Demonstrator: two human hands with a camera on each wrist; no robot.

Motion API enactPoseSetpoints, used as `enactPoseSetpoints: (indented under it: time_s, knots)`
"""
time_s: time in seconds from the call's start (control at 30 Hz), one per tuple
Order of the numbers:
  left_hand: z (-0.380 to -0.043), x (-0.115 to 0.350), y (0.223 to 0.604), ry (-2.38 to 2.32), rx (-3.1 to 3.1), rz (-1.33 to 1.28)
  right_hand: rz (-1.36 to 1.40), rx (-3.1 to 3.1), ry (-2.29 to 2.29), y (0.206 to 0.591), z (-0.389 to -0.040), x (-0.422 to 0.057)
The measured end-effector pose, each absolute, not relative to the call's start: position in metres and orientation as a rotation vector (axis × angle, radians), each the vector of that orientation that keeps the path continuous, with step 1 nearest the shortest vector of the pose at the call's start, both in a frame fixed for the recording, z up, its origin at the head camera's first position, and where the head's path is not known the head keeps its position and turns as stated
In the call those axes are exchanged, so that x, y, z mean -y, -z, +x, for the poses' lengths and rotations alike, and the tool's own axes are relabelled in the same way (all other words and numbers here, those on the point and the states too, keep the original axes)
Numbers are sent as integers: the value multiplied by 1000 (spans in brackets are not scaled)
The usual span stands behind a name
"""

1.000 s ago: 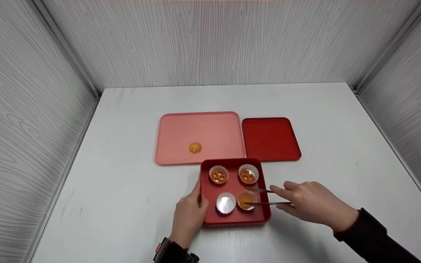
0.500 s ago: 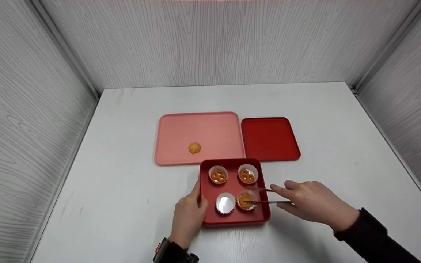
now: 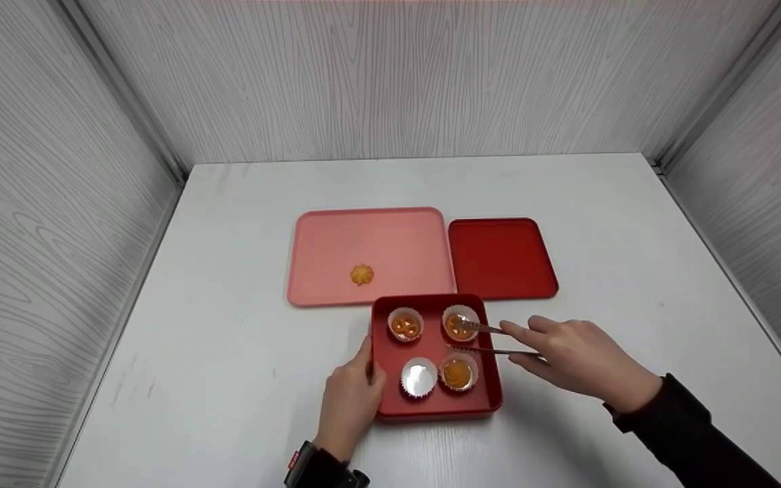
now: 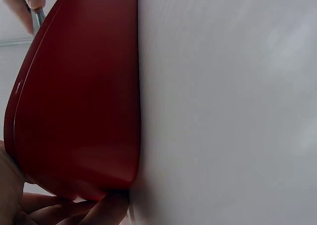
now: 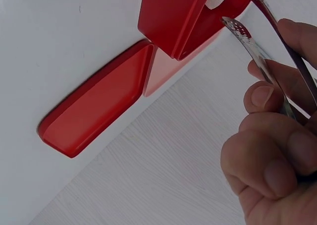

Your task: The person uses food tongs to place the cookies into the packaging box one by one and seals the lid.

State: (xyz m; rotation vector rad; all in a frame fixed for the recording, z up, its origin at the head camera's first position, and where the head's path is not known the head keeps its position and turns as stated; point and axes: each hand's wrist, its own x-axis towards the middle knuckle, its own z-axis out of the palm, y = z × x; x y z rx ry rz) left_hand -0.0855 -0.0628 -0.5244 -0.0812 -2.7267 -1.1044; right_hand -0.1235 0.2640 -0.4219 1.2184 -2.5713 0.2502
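Note:
My left hand (image 3: 351,400) grips the left wall of a deep red box (image 3: 424,347), its fingers around the box's corner in the left wrist view. Metal tongs (image 3: 487,350) are held in my right hand (image 3: 584,362), their two arms spread apart over the box's right side with nothing between the tips. Inside the box, two white paper cups hold glossy brown pretzel-shaped cookies (image 3: 405,327) at the back. Front right, a cup holds a round golden cookie (image 3: 457,374). Beside it, the front left paper cup (image 3: 419,377) shows only its shiny bottom.
Behind the box lies a pink tray (image 3: 323,237) bearing one ridged golden cookie (image 3: 362,274). A flat red tray (image 3: 502,257) adjoins it on the right, also seen in the right wrist view. Grey wood-grain walls (image 3: 390,81) enclose the white tabletop (image 3: 194,352).
The tongs were on the golden cookie in the front right cup. They have let go and lifted away toward the back with my right hand. My left hand stays put.

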Motion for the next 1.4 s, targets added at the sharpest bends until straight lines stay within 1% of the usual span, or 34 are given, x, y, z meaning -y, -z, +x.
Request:
enactPoseSetpoints:
  time_s: [0.57,1.03,1.4]
  knots:
    - [-85,62,523,1110,2735,-58,1161,2550,-267,415,-158,-236]
    - [-85,62,523,1092,2743,-75,1220,2566,-302,408,-188,-190]
    - [-85,63,523,1110,2742,-79,1299,2597,-193,413,-213,-153]
